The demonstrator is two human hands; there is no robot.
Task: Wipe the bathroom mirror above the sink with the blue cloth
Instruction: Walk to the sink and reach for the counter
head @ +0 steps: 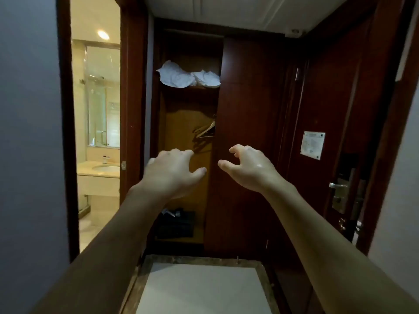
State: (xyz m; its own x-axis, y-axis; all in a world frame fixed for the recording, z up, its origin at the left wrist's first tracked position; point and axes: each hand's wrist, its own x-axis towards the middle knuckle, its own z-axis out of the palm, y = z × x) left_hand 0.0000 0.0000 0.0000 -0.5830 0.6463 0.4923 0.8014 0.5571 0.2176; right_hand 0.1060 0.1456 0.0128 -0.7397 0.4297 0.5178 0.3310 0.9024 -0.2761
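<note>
Mirror glass (103,96) shows through the open bathroom doorway at the left, a tall pane mounted on pale tiled wall above the cream stone counter (90,169) with its white oval sink (107,168) and a chrome tap (105,159) (only a narrow strip of the pane is in sight past the dark red-brown door frame (132,98)). Its surface looks bright and a little hazy, and it reflects a glass panel with a metal handle and a round ceiling light (103,35) glows above it. No blue cloth can be seen anywhere in this view. Both bare forearms reach forward into the hallway, well apart from the mirror. The left hand (173,175) is held palm down with its fingers loosely curled and spread, gripping nothing. The right hand (248,168) is also palm down, thumb and fingers bent in a loose claw with a gap between them, and it holds nothing either. Straight ahead stands a dark red wooden wardrobe (244,143) with its left side open: crumpled white linen (188,75) lies on the upper shelf, wooden hangers (205,130) hang below, and dark items (176,224) lie on its floor. At the right is a dark wooden door with a white notice plate (312,145) and a silver lever handle (339,186).
</note>
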